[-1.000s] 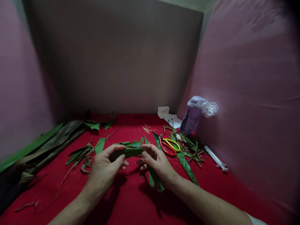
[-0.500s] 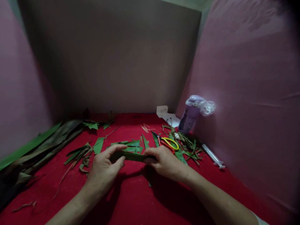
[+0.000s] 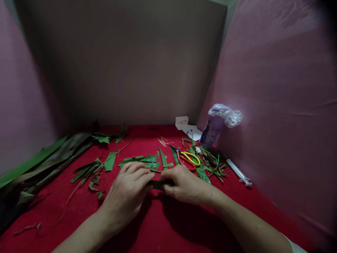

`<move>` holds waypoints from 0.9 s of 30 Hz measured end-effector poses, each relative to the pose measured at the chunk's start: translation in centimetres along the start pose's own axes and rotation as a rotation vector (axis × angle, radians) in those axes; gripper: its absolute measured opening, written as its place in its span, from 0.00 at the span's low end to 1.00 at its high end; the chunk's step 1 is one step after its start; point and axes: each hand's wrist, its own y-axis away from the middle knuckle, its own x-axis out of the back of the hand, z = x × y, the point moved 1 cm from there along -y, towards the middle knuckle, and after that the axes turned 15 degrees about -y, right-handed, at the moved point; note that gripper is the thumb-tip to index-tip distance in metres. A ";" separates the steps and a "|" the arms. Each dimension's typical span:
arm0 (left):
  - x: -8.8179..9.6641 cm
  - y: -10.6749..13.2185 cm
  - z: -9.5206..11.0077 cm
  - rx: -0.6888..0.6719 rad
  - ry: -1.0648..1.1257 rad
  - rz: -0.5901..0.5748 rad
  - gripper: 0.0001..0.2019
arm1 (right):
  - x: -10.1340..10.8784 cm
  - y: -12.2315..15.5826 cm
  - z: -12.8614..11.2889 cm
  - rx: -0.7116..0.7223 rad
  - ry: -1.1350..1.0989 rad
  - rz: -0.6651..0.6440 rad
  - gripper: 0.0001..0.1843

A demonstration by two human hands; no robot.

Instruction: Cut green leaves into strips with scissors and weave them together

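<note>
Between my two hands is a green leaf strip (image 3: 157, 185), mostly hidden by the fingers. My left hand (image 3: 132, 186) is closed over the strip's left part, back of the hand upward. The fingers of my right hand (image 3: 179, 182) pinch its right end. Just beyond the hands lie cut green leaf pieces (image 3: 147, 159) on a red cloth (image 3: 168, 228). Scissors (image 3: 188, 160) with one red and one yellow handle rest beyond my right hand, next to a narrow leaf piece (image 3: 162, 157).
Toothpicks (image 3: 163, 141) lie farther back, near white paper cards (image 3: 191, 132). A purple cup (image 3: 212, 130) topped with clear plastic stands at right, by leaf scraps (image 3: 210, 161) and a syringe (image 3: 238, 172). Long leaves (image 3: 44, 161) and dried strips (image 3: 89, 170) lie left.
My left hand has moved right and turned over the leaf strip, closing the gap to my right hand. Less of the strip shows now. The right hand stays nearly in place.
</note>
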 end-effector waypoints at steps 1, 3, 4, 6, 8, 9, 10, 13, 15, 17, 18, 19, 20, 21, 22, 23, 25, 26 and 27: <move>0.0 0.0 0.1 0.011 -0.014 -0.055 0.08 | 0.1 0.0 0.0 -0.010 -0.029 -0.037 0.06; 0.0 0.0 0.1 0.050 -0.015 -0.158 0.07 | 0.2 0.0 0.1 -0.037 -0.094 -0.114 0.06; 0.1 0.0 0.1 0.063 0.000 -0.203 0.09 | 0.2 0.0 0.2 -0.048 -0.129 -0.154 0.06; 0.1 0.0 0.0 0.085 0.037 -0.278 0.11 | 0.3 0.0 0.6 -0.057 -0.170 -0.220 0.07; -0.1 0.1 -0.3 0.113 0.061 -0.335 0.11 | 0.4 0.0 0.9 -0.040 -0.154 -0.244 0.07; -0.2 0.1 -0.4 0.127 0.066 -0.360 0.11 | 0.5 0.0 1.0 -0.029 -0.129 -0.240 0.07; -0.4 0.2 -0.6 0.140 0.068 -0.378 0.11 | 0.5 0.0 1.1 -0.021 -0.102 -0.228 0.07; -0.9 0.5 -1.1 0.162 0.080 -0.408 0.10 | 0.5 0.0 1.1 -0.020 -0.046 -0.204 0.07; -1.2 0.6 -1.2 0.150 0.084 -0.410 0.09 | 0.4 0.0 1.0 -0.026 -0.013 -0.190 0.07; -1.3 0.6 -1.3 0.124 0.077 -0.407 0.09 | 0.2 -0.1 1.0 -0.031 0.028 -0.170 0.07; -1.4 0.6 -1.3 0.111 0.071 -0.409 0.09 | 0.1 -0.1 1.0 -0.032 0.049 -0.158 0.07; -1.5 0.5 -1.3 0.104 0.065 -0.412 0.09 | 0.0 -0.1 1.1 -0.030 0.069 -0.147 0.07; -1.6 0.5 -1.3 0.102 0.062 -0.419 0.09 | -0.1 -0.1 1.1 -0.027 0.089 -0.135 0.07; -1.6 0.5 -1.3 0.102 0.062 -0.426 0.08 | -0.2 -0.1 1.2 -0.021 0.109 -0.126 0.07; -1.6 0.5 -1.3 0.102 0.067 -0.431 0.08 | -0.3 -0.1 1.2 -0.014 0.127 -0.118 0.07; -1.7 0.4 -1.3 0.100 0.074 -0.434 0.07 | -0.4 -0.1 1.2 -0.007 0.145 -0.111 0.07; -1.6 0.4 -1.3 0.097 0.088 -0.433 0.06 | -0.6 -0.1 1.3 0.007 0.165 -0.102 0.07; -1.6 0.4 -1.2 0.097 0.095 -0.432 0.05 | -0.6 -0.1 1.3 0.011 0.167 -0.102 0.07; -1.6 0.3 -1.2 0.098 0.103 -0.431 0.05 | -0.6 -0.1 1.2 0.012 0.162 -0.105 0.06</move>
